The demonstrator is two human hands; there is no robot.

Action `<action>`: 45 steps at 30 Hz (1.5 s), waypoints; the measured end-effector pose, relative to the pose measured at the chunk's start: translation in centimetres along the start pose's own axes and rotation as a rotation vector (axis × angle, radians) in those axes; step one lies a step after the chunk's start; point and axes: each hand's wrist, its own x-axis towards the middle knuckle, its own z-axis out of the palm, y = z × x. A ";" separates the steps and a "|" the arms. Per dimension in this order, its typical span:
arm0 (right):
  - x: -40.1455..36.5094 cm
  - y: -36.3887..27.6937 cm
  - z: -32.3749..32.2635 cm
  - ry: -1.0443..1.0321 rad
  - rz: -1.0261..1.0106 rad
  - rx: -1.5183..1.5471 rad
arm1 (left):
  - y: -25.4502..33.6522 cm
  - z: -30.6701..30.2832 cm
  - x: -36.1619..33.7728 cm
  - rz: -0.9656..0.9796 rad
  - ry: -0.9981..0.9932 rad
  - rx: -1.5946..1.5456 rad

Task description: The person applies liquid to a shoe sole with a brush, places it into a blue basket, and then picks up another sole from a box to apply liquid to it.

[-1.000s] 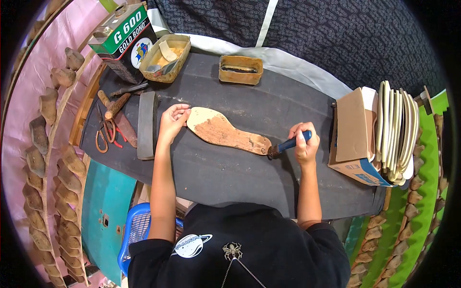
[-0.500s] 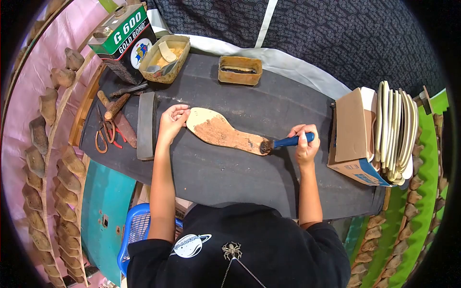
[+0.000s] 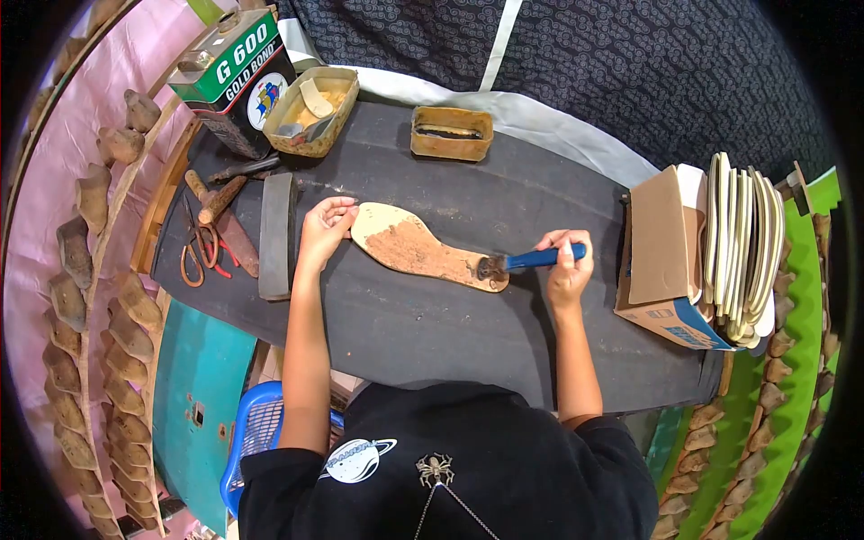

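Left hand (image 3: pixel 322 230) fingers pin the insole (image 3: pixel 423 247); right hand (image 3: pixel 565 267) fingers grip the brush (image 3: pixel 520 263) on its heel.

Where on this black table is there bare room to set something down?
Bare table runs along the near edge below the sole and brush, and between the sole and the small tray behind. Crowded: left end with scissors and grey block, right end with box and stacked insoles.
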 end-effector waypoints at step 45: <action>12.8 7.5 8.7 0.095 0.179 0.352 | 0.7 0.2 -0.3 -0.019 -0.006 -0.027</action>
